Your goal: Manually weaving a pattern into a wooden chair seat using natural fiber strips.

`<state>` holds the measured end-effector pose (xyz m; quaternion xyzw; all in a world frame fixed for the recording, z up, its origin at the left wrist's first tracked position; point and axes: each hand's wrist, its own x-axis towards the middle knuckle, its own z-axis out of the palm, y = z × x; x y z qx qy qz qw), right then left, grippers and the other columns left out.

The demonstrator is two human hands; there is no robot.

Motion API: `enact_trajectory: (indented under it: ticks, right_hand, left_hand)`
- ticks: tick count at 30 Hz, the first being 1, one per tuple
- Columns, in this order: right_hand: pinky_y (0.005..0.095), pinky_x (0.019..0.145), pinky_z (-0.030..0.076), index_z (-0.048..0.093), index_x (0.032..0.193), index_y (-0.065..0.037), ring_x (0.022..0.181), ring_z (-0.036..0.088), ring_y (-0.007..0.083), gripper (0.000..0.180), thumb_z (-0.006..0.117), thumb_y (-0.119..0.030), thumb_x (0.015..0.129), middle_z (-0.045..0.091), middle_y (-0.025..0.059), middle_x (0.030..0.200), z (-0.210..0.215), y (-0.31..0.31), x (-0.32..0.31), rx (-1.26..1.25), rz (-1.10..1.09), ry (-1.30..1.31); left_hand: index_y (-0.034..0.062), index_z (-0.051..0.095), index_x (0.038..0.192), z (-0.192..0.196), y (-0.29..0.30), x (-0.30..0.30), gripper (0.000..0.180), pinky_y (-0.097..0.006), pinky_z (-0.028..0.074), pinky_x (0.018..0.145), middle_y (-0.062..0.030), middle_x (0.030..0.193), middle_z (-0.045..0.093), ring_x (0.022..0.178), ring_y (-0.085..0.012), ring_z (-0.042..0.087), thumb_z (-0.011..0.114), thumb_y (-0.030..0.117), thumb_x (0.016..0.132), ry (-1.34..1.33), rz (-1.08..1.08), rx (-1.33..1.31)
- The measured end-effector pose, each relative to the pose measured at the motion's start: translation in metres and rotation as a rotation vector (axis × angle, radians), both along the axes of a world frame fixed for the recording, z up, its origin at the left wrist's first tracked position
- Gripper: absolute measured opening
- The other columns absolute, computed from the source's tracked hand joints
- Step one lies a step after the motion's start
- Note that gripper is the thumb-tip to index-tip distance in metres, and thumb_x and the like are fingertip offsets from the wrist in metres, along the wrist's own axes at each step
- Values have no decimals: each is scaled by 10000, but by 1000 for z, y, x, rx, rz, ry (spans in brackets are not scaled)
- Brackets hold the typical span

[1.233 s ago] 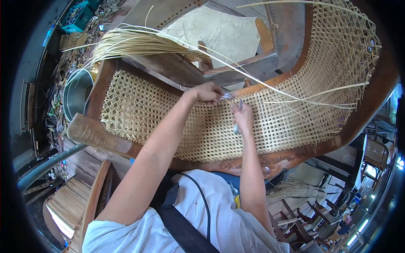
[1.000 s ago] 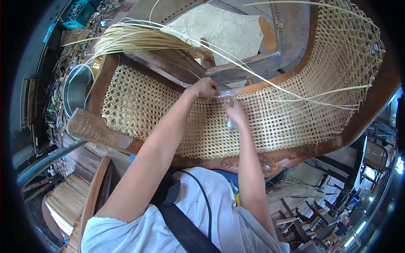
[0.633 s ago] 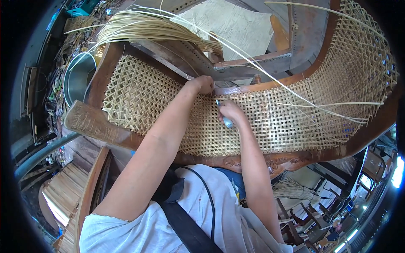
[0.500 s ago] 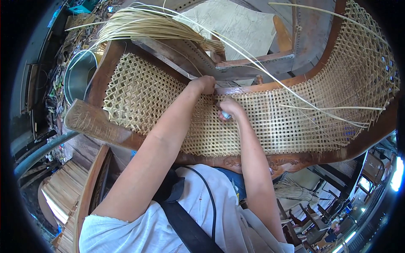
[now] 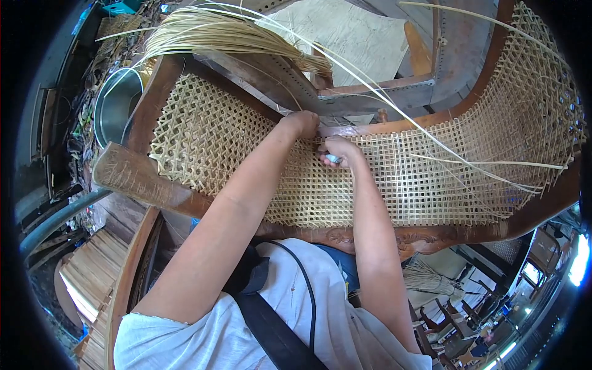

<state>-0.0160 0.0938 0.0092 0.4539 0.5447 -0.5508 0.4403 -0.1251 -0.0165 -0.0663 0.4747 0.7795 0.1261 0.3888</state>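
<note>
A woven cane panel (image 5: 327, 191) stretches across a dark wooden chair frame (image 5: 139, 179) in front of me. At the panel's far edge, my left hand (image 5: 301, 124) is closed by the frame rail; its fingertips and anything in them are hidden. Just right of it, my right hand (image 5: 340, 151) wraps round a small tool with a pale blue handle (image 5: 332, 159). The tool's tip is lost to view between the hands. Long loose cane strands (image 5: 419, 126) cross the panel on the right.
Behind the panel, a bundle of cane strands (image 5: 203, 37) rests on the frame. A metal bucket (image 5: 114, 111) stands at the left, above a grey pipe (image 5: 65, 219). Wooden slats (image 5: 95, 271) lie lower left. More cane (image 5: 428, 277) and furniture are at the lower right.
Both hands stay at the same far edge of the panel. My right hand has shifted slightly up and turned a little; the whole view has moved slightly.
</note>
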Motion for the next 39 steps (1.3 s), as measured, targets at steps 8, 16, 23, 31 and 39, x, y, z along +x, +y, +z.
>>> enact_trajectory:
  ticks: [8,16,23,31,39]
  right_hand:
    - [353,435,514,569,1000,-1,539,611,236,195,478,-56,837,616,128,716,-43,30,19,7,-34,131]
    - [431,627,529,707,838,4,689,676,303,232,556,-149,749,686,182,778,-17,-13,31,670,428,360]
    - [387,677,515,710,783,-25,645,661,242,376,604,-378,856,676,131,681,64,45,76,484,370,232]
    - [325,493,477,646,659,-9,535,587,154,320,555,-210,890,627,86,633,-6,24,62,499,433,330]
    - [276,421,471,638,772,20,496,578,130,185,548,-81,897,632,77,662,-25,9,45,97,150,109]
  left_hand:
    - [92,738,955,29,34,12,322,-436,527,800,-161,990,705,904,-330,677,706,334,745,-62,-85,10]
    - [31,736,900,-4,4,-6,311,-414,532,804,-157,862,714,832,-304,694,698,302,754,-88,53,169]
    - [126,743,1041,44,35,27,276,-249,409,555,25,784,662,658,-86,549,679,339,878,-836,57,-127]
    - [34,740,898,37,15,2,297,-363,516,722,-105,834,727,771,-195,671,768,304,777,-379,187,89]
    - [33,725,927,6,2,1,320,-390,523,773,-179,887,707,850,-307,684,742,293,741,-249,112,40]
